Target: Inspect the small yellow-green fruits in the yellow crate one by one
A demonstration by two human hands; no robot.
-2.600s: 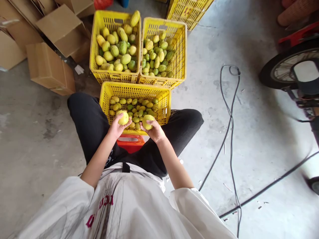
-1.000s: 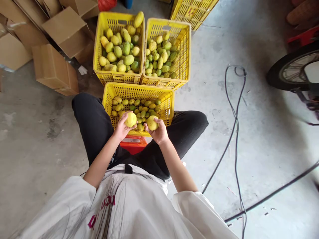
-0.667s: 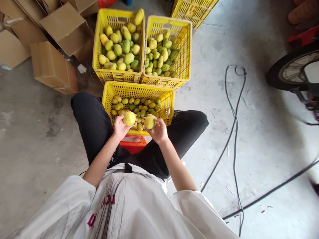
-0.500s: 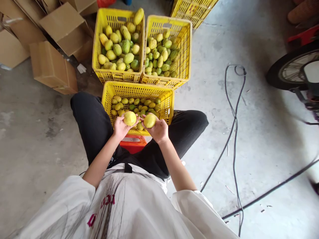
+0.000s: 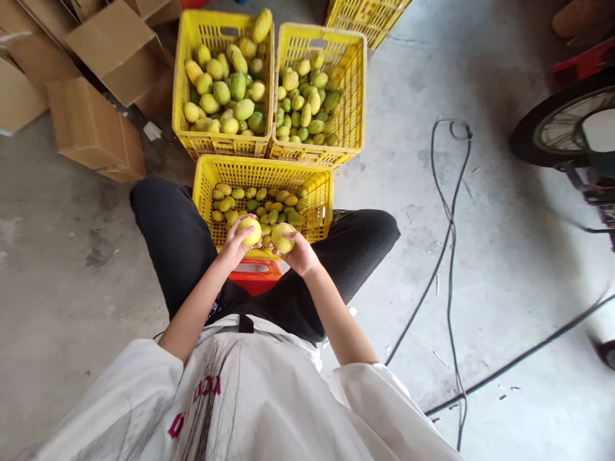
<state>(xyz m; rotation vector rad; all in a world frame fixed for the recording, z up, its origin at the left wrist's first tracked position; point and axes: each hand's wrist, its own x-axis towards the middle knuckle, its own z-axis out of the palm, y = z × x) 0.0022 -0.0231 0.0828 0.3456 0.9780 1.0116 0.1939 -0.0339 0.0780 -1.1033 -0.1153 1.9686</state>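
The left hand point(image 5: 232, 250) grips the left fruit point(image 5: 250, 232); the right hand point(image 5: 302, 256) grips the right fruit point(image 5: 283, 237), near it at three o'clock. From both, the near crate point(image 5: 269, 171) extends toward twelve, its long axis running nine to three.

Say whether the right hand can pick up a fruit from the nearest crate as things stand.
Probably not: the nearest crate is open and close by, but the right hand is occupied, holding a yellow fruit.

the left hand point(image 5: 234, 244) and right hand point(image 5: 300, 253) each hold a yellow fruit above the near yellow crate point(image 5: 323, 203).
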